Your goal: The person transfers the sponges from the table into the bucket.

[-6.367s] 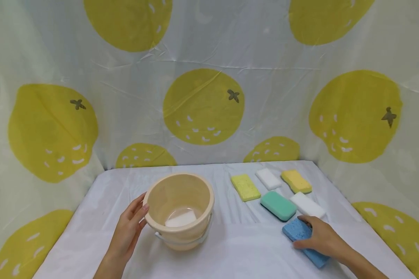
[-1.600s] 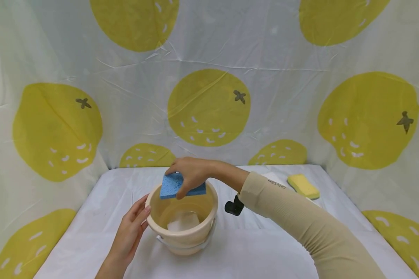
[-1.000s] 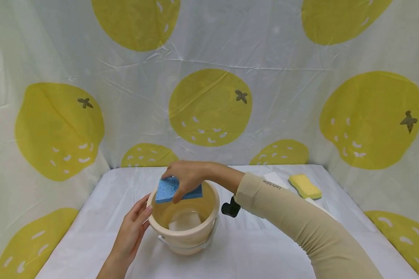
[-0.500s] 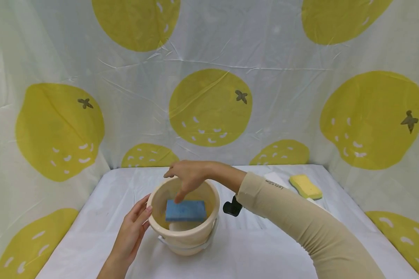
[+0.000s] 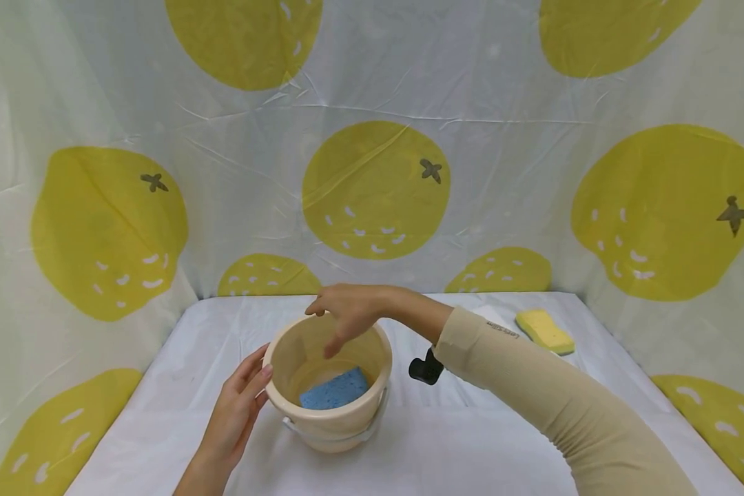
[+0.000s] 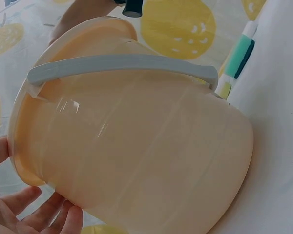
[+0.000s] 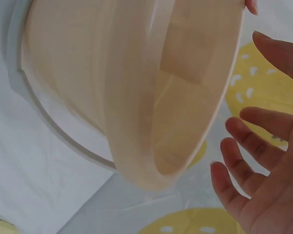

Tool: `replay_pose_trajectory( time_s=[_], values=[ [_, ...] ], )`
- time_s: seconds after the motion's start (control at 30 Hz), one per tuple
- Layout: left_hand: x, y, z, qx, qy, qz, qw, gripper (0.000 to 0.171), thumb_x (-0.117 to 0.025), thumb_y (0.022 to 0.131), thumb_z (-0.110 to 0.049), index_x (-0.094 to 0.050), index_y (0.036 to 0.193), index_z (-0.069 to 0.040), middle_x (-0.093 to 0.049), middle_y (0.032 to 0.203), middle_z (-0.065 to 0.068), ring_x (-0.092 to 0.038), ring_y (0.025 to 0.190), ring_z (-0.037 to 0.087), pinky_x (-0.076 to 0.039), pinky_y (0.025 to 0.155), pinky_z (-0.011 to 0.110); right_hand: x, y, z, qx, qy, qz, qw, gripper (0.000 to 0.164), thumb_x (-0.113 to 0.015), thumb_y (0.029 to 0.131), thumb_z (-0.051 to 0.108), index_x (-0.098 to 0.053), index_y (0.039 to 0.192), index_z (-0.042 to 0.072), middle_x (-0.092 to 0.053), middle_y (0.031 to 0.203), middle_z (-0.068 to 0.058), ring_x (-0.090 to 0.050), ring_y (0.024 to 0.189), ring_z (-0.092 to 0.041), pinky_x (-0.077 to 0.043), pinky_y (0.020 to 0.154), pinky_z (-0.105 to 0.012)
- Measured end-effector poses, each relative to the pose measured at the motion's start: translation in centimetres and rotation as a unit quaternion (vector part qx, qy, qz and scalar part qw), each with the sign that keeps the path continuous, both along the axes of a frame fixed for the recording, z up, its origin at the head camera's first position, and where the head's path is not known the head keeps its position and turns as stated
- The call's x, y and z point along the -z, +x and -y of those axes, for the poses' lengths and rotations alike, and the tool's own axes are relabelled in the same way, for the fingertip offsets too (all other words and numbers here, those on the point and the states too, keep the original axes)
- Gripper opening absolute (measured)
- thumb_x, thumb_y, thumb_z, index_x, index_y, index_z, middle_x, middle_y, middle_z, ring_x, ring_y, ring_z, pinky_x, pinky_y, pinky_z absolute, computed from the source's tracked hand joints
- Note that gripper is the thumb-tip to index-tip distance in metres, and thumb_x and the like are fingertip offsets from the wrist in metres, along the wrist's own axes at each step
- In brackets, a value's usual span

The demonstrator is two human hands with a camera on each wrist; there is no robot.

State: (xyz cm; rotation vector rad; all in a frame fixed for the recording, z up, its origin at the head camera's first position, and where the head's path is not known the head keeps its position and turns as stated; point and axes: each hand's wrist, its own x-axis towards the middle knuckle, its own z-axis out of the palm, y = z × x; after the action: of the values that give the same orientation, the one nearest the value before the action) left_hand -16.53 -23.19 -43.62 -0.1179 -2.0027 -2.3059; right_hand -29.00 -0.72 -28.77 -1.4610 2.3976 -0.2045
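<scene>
A cream plastic bucket [image 5: 327, 434] with a pale grey handle [image 6: 122, 63] stands upright on the white cloth, left of centre. My left hand [image 5: 234, 406] holds its rim from the left, thumb at the rim and fingers against the outer wall. On the bottom of the bucket lies a blue sponge [image 5: 336, 390], slightly slanted. Above the bucket's far side hovers my right hand [image 5: 353, 313], fingers spread and nothing in them. In the right wrist view its fingers [image 7: 256, 141] are apart from the rim. The white block seen earlier in the bucket is hidden now.
A yellow sponge [image 5: 544, 332] lies at the back right, beside a partly covered white block [image 5: 492, 315]. The right sleeve [image 5: 552, 399] hides other pieces; a green sponge [image 6: 239, 56] shows in the left wrist view. A lemon-print curtain [image 5: 372, 69] surrounds the table.
My right hand picked the blue sponge off the cloth, carried it left over the bucket and let it go. It dropped onto the white block. My left hand stayed at the rim.
</scene>
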Motion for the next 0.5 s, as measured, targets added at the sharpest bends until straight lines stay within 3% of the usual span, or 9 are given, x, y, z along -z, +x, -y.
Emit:
replay_pose_trajectory(
  time_s=[0.3,0.5],
  values=[
    [0.1,0.0,0.0,-0.002,0.000,-0.007,1.0000,0.051,-0.055,0.109,-0.016,-0.039,0.155,0.000,-0.044,0.153,0.017,-0.054,0.130,0.016,-0.050,0.100,0.027,0.4,-0.1,-2.1,0.013,0.002,-0.011,1.000,0.072,-0.080,0.089,0.036,-0.054,0.148,0.004,-0.059,0.134,-0.017,-0.055,0.123,-0.032,-0.046,0.101,-0.038],
    [0.1,0.1,-0.1,-0.002,0.003,-0.009,1.0000,0.051,-0.055,0.109,-0.015,-0.039,0.155,0.000,-0.043,0.153,0.018,-0.055,0.129,0.015,-0.050,0.099,0.027,0.7,-0.2,-3.4,0.048,0.001,-0.001,0.999,0.075,-0.080,0.088,0.038,-0.053,0.150,0.007,-0.058,0.135,-0.012,-0.055,0.123,-0.027,-0.047,0.099,-0.036]
  ],
)
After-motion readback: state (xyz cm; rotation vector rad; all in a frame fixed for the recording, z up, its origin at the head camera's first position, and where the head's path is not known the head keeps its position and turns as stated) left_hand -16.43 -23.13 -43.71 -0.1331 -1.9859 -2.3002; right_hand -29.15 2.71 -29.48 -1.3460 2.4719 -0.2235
